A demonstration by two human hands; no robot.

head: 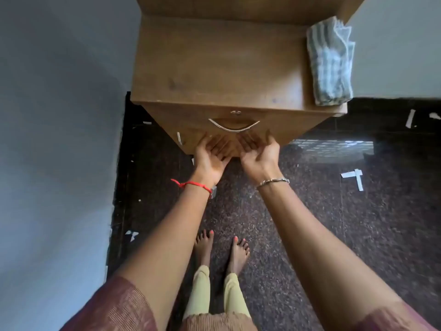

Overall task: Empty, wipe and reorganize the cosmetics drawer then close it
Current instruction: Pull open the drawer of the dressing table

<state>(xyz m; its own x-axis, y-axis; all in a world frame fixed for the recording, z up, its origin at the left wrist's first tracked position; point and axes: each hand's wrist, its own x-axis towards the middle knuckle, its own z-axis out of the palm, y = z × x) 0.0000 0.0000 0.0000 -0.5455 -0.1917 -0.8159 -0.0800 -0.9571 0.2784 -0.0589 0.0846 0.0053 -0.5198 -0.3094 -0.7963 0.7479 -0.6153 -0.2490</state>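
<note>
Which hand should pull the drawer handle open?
Probably the right hand. Both open hands sit just below the silver handle, but the right one seems slightly nearer it; the left hand sits lower left.

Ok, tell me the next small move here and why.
Probably lift the right hand to the curved metal handle and pull: the drawer sits shut, both open hands are empty below the handle, and the folded cloth waits on the cabinet top.
</note>
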